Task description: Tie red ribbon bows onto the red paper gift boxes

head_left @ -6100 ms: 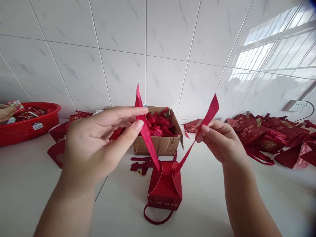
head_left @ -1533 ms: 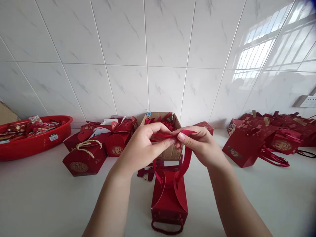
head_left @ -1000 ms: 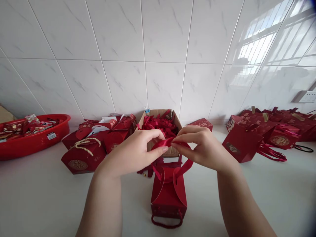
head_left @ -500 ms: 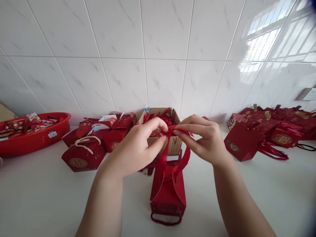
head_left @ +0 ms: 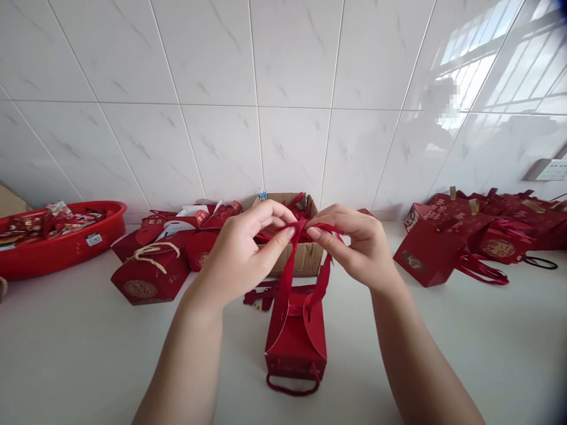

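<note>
red ribbon rises in two strands from the top of a red box, one from each curved flap, and the strands meet between the two hands, above and beyond the box. the box sits upright on the white table, its cord handle facing the person and the carton just behind it.

the left hand and right hand are close together, tips nearly touching, each with thumb and finger pinched on the ribbon where it crosses. whether a loop is already formed there is hidden by the fingers.

this looks like the crossing stage of a knot. to do it well, i would keep the left pinch firm right at the crossing, so it cannot slip while the right works its end round. matching the pull on both sides should stop the light box tilting or sliding. the knot seems high over the flaps; drawing it down evenly before tightening would close them better. laying the ribbon flat, with no twist, should give a neater finish, and a hard tug might tear the slots in the card.
</note>
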Motion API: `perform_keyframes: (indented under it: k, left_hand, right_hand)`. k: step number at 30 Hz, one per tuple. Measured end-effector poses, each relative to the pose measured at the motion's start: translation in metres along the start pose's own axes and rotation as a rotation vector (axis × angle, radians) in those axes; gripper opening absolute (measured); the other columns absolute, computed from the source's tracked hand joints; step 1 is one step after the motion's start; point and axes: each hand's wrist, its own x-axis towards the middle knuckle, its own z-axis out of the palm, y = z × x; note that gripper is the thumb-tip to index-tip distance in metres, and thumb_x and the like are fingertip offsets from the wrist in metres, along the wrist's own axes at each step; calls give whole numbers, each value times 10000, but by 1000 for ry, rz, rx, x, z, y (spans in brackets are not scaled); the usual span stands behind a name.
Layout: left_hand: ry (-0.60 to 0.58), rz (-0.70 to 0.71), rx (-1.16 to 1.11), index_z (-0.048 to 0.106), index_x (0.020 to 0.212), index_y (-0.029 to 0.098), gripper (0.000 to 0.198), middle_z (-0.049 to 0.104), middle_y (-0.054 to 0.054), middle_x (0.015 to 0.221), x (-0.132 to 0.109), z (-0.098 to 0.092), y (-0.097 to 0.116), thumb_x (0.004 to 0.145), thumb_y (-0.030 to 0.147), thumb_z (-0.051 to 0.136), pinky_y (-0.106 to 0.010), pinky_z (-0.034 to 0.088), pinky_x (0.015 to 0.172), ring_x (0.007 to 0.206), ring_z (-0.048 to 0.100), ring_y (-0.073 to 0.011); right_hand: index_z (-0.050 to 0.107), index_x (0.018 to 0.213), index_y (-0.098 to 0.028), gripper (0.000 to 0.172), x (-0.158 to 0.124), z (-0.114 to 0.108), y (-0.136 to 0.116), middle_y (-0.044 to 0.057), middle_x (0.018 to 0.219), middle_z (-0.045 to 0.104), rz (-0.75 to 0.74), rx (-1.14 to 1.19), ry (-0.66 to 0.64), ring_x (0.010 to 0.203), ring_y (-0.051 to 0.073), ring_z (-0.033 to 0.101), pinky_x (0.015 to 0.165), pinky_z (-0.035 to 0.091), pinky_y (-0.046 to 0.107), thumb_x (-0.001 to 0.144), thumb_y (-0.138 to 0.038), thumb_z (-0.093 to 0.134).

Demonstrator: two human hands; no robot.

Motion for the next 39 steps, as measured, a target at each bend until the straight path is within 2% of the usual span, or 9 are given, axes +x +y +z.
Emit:
perform_keyframes:
  k: [5,9,12,16,20,29,35,39]
  left_hand:
    - [34,-50,3,537,986,203,127,690,-38,916,1,-2,3,913,301,503,-274,502,724,855,657,-178]
    - [26,-55,-3,554,937,210,117,708,-24,871,-1,-7,0,892,318,542,-281,500,729,823,663,-176]
    - [13,-86,-72,565,911,205,128,713,-20,856,-6,-12,-7,867,325,583,-272,509,755,842,668,-175]
    - [142,-127,-69,577,948,193,187,710,-37,890,-18,-18,-17,846,346,609,-281,509,792,849,667,-176]
    - [232,-138,-4,577,970,191,219,710,-41,884,-30,-25,-17,834,358,617,-270,506,726,820,660,-182]
    - [198,-183,66,576,951,203,175,678,-6,867,-53,-38,-18,817,309,610,-236,483,748,844,635,-161]
    - [200,-295,153,542,840,204,102,606,29,838,-80,-51,-34,825,304,558,-209,437,692,809,586,-137]
    - [184,-342,238,553,823,212,100,608,36,814,-100,-59,-51,786,303,571,-209,414,655,813,573,-155]
  right_hand:
    - [697,807,-195,90,1,4,3,26,809,673,107,124,28,783,139,609,720,500,295,852,-202,619]
    - [719,833,-215,80,0,7,4,29,870,681,171,232,123,863,149,620,790,501,305,837,-238,643]
    - [732,821,-229,88,-5,11,8,24,919,686,283,380,207,865,149,629,777,508,298,816,-287,666]
    - [737,801,-225,129,-17,15,12,13,857,700,467,543,306,788,130,626,758,502,283,777,-346,699]
    - [741,821,-205,191,-33,5,9,1,694,660,563,496,333,731,127,604,743,479,284,748,-380,716]
    - [731,836,-204,259,-84,-25,-2,27,744,647,691,365,412,707,131,579,697,483,284,719,-436,717]
    - [725,841,-183,321,-125,-40,-1,46,750,619,786,282,457,684,139,569,657,494,287,701,-473,721]
    - [723,827,-172,346,-150,-53,2,60,771,629,854,160,486,688,152,570,649,485,293,692,-491,720]
